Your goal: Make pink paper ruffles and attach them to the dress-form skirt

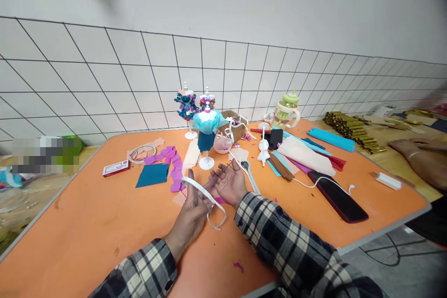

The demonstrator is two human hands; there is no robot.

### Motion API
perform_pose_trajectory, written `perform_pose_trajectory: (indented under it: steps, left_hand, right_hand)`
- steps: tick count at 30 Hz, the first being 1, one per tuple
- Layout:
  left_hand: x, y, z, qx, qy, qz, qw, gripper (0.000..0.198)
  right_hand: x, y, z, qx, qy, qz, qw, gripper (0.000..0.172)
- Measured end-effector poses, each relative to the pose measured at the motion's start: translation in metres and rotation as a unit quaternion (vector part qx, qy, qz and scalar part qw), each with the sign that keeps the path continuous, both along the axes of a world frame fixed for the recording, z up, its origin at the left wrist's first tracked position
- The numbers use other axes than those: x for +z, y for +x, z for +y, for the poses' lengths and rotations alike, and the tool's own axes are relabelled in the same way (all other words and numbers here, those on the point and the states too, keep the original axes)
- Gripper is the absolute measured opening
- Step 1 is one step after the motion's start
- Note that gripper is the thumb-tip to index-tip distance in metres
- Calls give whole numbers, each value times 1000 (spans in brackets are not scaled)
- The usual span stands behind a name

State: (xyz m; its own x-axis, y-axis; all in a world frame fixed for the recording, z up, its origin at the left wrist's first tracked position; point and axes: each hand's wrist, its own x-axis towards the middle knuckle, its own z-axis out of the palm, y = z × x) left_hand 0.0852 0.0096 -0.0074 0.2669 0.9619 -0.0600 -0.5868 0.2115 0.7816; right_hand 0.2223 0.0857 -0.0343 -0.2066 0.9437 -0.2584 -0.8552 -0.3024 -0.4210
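Note:
In front of me my left hand holds a narrow white ribbon, which arcs over the fingers with a loose end curling down at the right. My right hand is turned palm up beside it, fingers curled in; a thin dark object seems to lie at its fingertips, too small to make out. Just beyond the hands stands a small white dress-form stand with a dark blue skirt and a light blue ruffled top.
Two more decorated stands are behind it, near a cardboard box and pink bowl. Purple crepe paper, a blue sheet and a red box lie left. Right are a phone, a bottle and another person's hand.

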Motion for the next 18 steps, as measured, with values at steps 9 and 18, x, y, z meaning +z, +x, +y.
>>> perform_pose_trajectory:
  steps: [9,18]
  left_hand:
    - [-1,-4,0,2,-11,41,999,128]
    - [41,-40,6,57,58,53,995,121]
  right_hand:
    - [7,25,1,-15,118,-207,971,46]
    - [2,32,-5,-1,270,-536,800,25]
